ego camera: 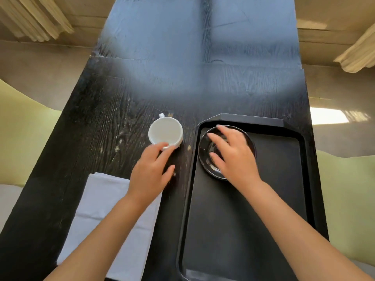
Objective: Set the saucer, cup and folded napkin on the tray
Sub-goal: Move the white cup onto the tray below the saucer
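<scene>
A black tray [263, 220] lies on the right half of the dark table. A black saucer [205, 157] rests in the tray's far left corner, and my right hand [231, 155] lies spread over it, fingers apart and touching it. A white cup [164, 129] stands upright on the table left of the tray, its handle pointing away from me. My left hand [151, 171] reaches to the cup's near rim, fingertips touching it without a closed grip. A white folded napkin [105, 216] lies on the table at the near left, partly under my left forearm.
The dark wooden table [101, 122] stretches away from me with bare surface beyond the cup and tray. Pale green chairs [24, 134] flank it on both sides. Curtains hang at the far left and far right.
</scene>
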The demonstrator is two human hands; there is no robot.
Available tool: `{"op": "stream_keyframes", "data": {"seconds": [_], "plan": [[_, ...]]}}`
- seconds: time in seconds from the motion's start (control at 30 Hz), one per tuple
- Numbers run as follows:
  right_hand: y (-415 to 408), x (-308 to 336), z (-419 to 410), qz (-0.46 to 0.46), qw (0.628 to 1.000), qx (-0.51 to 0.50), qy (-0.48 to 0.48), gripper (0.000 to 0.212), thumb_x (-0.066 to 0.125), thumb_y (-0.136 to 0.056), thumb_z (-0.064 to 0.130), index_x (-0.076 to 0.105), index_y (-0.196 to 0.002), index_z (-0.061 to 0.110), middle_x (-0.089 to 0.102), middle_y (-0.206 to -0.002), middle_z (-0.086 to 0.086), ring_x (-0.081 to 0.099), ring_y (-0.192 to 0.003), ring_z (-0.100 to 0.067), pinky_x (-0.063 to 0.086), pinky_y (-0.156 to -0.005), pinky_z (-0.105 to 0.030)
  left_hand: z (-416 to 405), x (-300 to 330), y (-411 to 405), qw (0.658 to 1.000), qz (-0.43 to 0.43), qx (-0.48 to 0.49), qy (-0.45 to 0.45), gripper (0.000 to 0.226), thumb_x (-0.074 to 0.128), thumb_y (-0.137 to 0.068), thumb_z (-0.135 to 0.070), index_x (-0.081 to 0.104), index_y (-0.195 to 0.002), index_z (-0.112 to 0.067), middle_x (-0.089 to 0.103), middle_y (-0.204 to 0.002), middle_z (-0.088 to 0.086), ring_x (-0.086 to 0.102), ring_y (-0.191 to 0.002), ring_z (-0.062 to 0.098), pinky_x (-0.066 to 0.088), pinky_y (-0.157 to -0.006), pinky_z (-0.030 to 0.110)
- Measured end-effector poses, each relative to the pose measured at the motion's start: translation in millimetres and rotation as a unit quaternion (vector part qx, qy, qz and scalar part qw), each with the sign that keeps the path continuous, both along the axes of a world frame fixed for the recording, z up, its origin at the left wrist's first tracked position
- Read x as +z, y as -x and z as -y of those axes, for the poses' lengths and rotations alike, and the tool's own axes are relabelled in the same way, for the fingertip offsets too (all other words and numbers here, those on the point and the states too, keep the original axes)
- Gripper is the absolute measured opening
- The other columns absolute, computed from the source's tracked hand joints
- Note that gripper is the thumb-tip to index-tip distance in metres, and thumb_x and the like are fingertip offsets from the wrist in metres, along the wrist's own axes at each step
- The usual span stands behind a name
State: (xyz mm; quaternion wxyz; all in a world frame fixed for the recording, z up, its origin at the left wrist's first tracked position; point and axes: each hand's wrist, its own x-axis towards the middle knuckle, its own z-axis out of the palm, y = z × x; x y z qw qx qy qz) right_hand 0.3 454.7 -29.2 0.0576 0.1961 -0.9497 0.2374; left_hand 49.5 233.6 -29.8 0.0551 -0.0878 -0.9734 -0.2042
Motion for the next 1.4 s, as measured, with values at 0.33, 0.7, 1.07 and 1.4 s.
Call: {"op": "stream_keyframes", "data": {"seconds": [0.33, 0.7, 1.07, 1.4], "plan": [[34.8, -5.8, 61.3, -0.038, 0.975, 0.198, -0.091, 0.028, 0.070, -0.076, -0.002, 0.068, -0.104, 0.000, 0.065, -0.118, -0.019, 0.058, -0.114, -0.036, 0.060, -0.065, -0.045, 39.7, -6.5, 42.3, 0.991, -0.052, -0.077, 0.095, 0.012, 0.073, -0.073, -0.001, 0.070, -0.084, -0.003, 0.071, -0.086, 0.009, 0.063, -0.090, 0.032, 0.056, -0.059, 0.038], [26.8, 0.3, 55.9, -0.135, 0.966, 0.207, -0.073, 0.010, 0.072, -0.079, 0.009, 0.068, -0.079, 0.000, 0.073, -0.095, -0.015, 0.066, -0.100, -0.033, 0.060, -0.058, -0.039, 39.2, -9.4, 29.9, 0.978, -0.156, -0.090, 0.103, 0.009, 0.066, -0.084, -0.009, 0.070, -0.075, -0.009, 0.071, -0.076, 0.003, 0.066, -0.086, 0.026, 0.056, -0.059, 0.033], [-87.7, 12.2, -14.6, -0.195, 0.970, 0.146, -0.024, 0.013, 0.069, -0.087, 0.016, 0.072, -0.082, 0.005, 0.075, -0.093, -0.007, 0.067, -0.099, -0.030, 0.060, -0.064, -0.038, -12.2, 7.4, -66.5, 0.969, -0.187, -0.156, 0.043, 0.007, 0.067, -0.086, -0.013, 0.073, -0.085, -0.009, 0.074, -0.086, 0.005, 0.067, -0.090, 0.026, 0.056, -0.071, 0.030], [-183.5, -11.3, -43.3, -0.133, 0.980, 0.145, -0.008, 0.011, 0.069, -0.086, 0.017, 0.073, -0.081, 0.008, 0.075, -0.091, -0.004, 0.067, -0.098, -0.028, 0.058, -0.056, -0.033, -35.1, -9.0, -152.3, 0.970, -0.125, -0.208, 0.022, 0.010, 0.063, -0.089, -0.018, 0.070, -0.084, -0.013, 0.073, -0.088, 0.002, 0.063, -0.092, 0.021, 0.050, -0.081, 0.023]]}}
